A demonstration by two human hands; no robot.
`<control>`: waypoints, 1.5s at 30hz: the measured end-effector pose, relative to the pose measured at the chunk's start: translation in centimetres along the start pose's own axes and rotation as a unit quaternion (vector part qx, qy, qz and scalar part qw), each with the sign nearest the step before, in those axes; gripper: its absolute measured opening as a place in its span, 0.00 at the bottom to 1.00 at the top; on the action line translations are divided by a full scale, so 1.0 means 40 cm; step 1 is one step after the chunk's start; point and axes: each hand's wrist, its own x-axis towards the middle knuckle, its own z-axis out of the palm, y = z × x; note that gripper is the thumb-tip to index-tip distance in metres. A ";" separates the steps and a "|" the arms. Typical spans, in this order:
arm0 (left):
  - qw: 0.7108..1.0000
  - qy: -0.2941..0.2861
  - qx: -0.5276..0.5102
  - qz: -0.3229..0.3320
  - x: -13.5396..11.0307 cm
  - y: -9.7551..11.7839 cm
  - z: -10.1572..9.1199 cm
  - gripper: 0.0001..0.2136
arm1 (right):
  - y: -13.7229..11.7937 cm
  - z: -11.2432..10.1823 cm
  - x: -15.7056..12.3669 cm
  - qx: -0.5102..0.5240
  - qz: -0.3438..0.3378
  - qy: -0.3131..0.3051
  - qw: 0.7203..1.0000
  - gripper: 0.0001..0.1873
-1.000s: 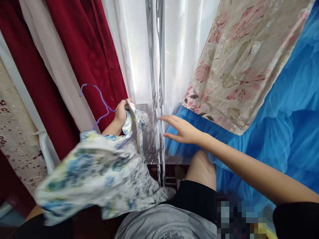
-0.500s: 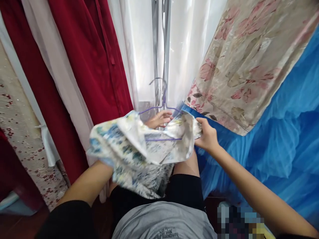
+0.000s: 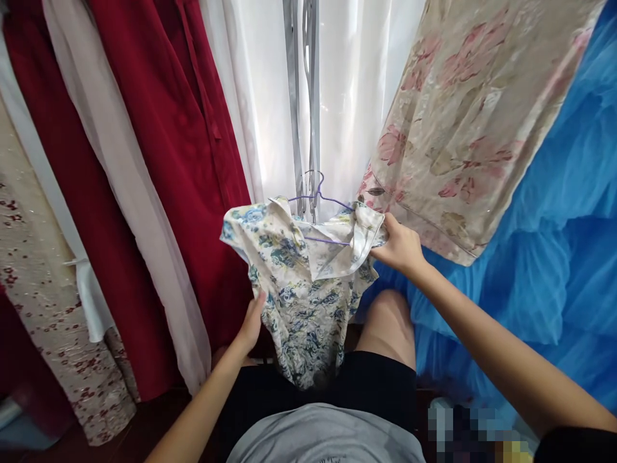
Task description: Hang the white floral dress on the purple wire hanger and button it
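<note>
A white blouse [image 3: 294,283] with a blue and yellow floral print hangs spread out in front of me, its lower end near my lap. Inside its shoulders sits a purple hanger [image 3: 320,191], the hook and upper arms showing above the open collar and the bar crossing the neckline. My right hand [image 3: 399,245] is closed on the blouse's right shoulder, by the hanger's end. Lower down, my left hand [image 3: 251,325] grips the left side edge, thumb in front; its other fingers are mostly hidden behind the cloth.
Dark red garments [image 3: 178,141] and a pale pink one [image 3: 125,186] hang at left. A beige garment with pink flowers [image 3: 457,141] and a ruffled blue one [image 3: 525,289] hang at right. Grey metal poles [image 3: 292,96] stand before a white curtain [image 3: 357,96].
My left hand has come out from inside the blouse and now holds its left side. The blouse hangs straighter on the hanger; my right hand stays at the shoulder.
</note>
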 end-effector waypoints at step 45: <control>0.914 -0.012 0.356 0.194 -0.213 -0.163 0.192 0.09 | -0.284 0.163 -0.425 0.474 0.162 -0.264 0.824 0.12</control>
